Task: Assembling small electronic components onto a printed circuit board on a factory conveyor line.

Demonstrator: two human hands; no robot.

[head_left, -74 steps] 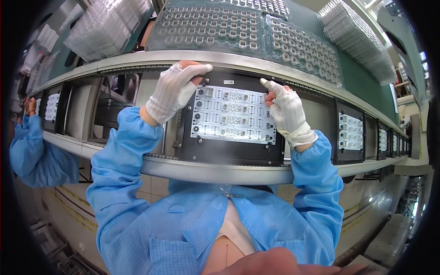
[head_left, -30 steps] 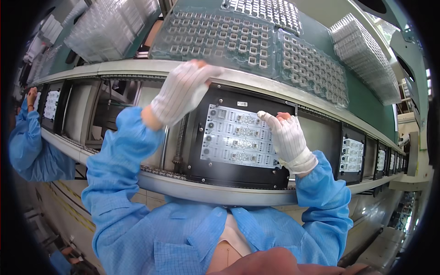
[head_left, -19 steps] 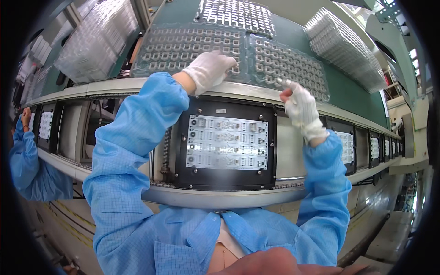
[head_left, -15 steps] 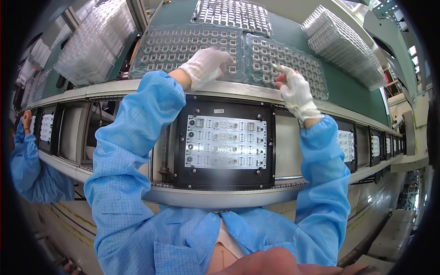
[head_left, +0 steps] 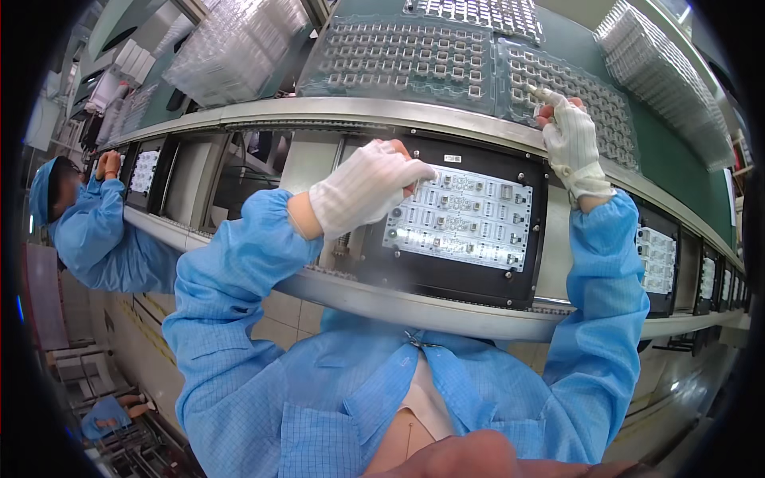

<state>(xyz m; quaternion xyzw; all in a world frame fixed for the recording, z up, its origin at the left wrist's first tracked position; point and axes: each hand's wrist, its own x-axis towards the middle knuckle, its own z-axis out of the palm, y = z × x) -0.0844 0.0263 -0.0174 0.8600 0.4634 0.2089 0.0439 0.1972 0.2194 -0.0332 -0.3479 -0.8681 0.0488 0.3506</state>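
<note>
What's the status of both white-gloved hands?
Left white-gloved hand at white rectangular circuit panel, hiding its upper-left corner; right white-gloved hand over clear plastic tray; grips unclear.

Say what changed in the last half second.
The left hand moved from over the left component tray down to the upper-left corner of the circuit board panel; I can't tell if it holds anything. The right hand stays at the right component tray, the panel in its black fixture.

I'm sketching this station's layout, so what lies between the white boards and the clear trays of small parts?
The head view shows the far margin of the black plate, then the silver rail, between the white boards and the clear trays.
</note>
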